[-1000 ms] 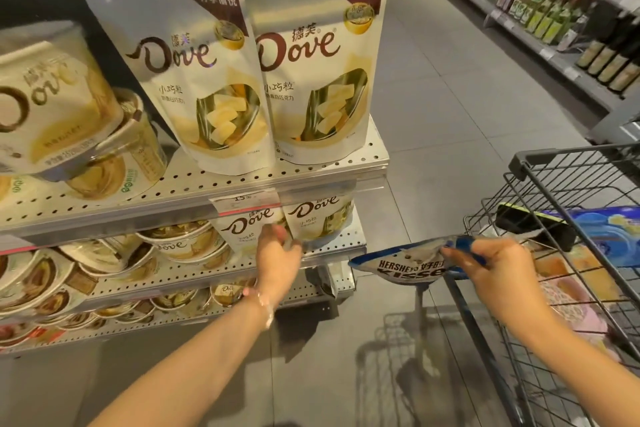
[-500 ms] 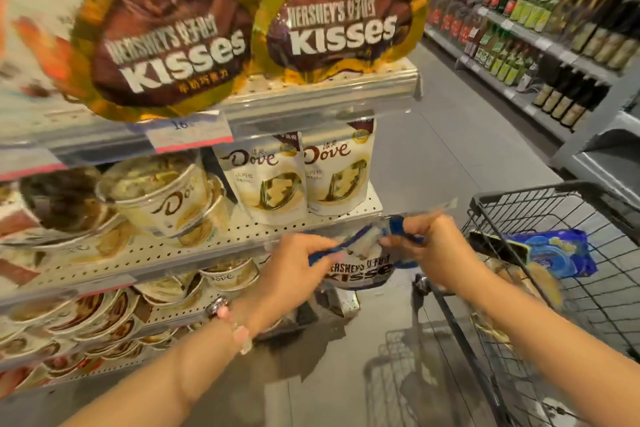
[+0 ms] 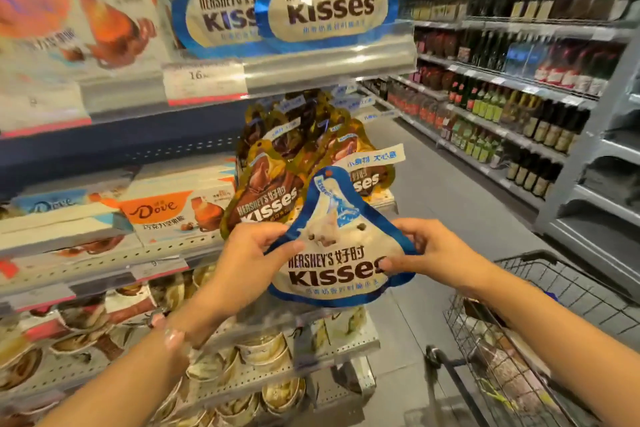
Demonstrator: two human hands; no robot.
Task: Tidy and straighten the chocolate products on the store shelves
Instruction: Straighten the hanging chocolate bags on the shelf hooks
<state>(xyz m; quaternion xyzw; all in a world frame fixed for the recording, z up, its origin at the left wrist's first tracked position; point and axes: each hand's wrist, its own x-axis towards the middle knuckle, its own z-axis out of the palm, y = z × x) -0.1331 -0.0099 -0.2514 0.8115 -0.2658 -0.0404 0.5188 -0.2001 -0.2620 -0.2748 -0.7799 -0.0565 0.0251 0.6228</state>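
A blue-and-white Hershey's Kisses bag is held upright in front of the shelves by both hands. My left hand grips its left edge and my right hand grips its right edge. Two matching blue Kisses bags stand on the upper shelf, above a price rail. Brown-and-gold Kisses bags stand in rows on the shelf right behind the held bag. Orange Dove boxes lie to their left.
Round Dove tubs fill the lower shelves. A wire shopping cart with goods inside stands at the lower right, close to my right arm. Bottle shelves line the far side of the grey aisle floor.
The view has risen from the Dove pouches to the higher Kisses shelves. The blue Kisses bag went from flat in my right hand over the cart to upright, held by both hands.
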